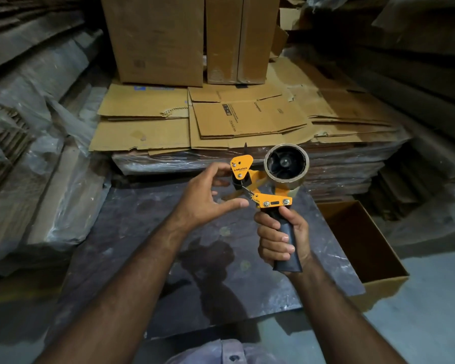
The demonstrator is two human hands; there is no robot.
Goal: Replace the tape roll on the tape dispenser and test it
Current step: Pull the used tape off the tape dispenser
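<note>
An orange tape dispenser (267,191) with a black handle is held upright in the middle of the view. My right hand (281,236) is wrapped around its handle. A brown tape roll (298,178) sits on the dispenser's black hub at the upper right. My left hand (208,198) hovers at the dispenser's front end, fingers spread near the orange guard plate and roller; its fingertips are at the roller, and I cannot tell whether they touch it.
A dark worn board (147,245) lies below my hands. Flattened cardboard sheets (247,119) are stacked on a wrapped pile behind it, with tall boxes (158,40) beyond. An open cardboard box (363,248) stands at the right. Plastic-wrapped bundles (50,179) line the left.
</note>
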